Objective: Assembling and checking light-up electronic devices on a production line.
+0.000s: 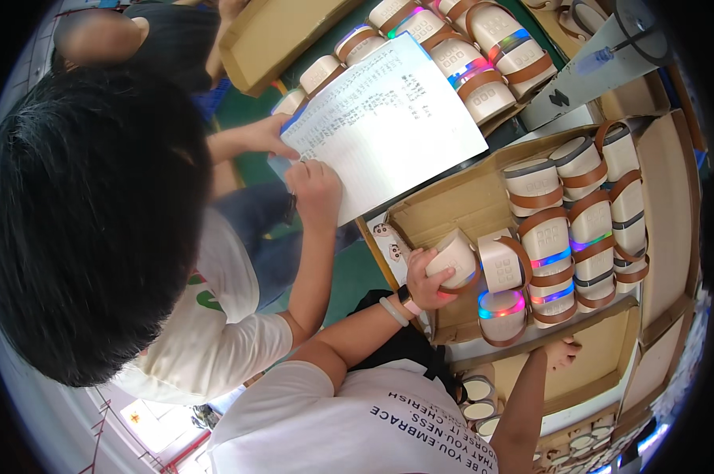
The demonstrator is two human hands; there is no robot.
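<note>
An open cardboard box (452, 209) holds several white cylindrical lamps with brown straps (590, 229), some with a glowing rainbow ring. My left hand (426, 278) grips one white lamp (454, 257) at the box's left end, tilted just above the box floor, next to another tilted lamp (503, 265). A watch and a bracelet sit on that wrist. My right hand (562, 352) rests on the box's near cardboard edge (602, 312) with fingers spread and holds nothing.
A person with black hair (88, 213) stands close on my left, holding a printed sheet (388, 118) with both hands. A second row of lamps (483, 55) lies beyond it, beside a cardboard lid (278, 31). More lamps (479, 399) sit in a lower box.
</note>
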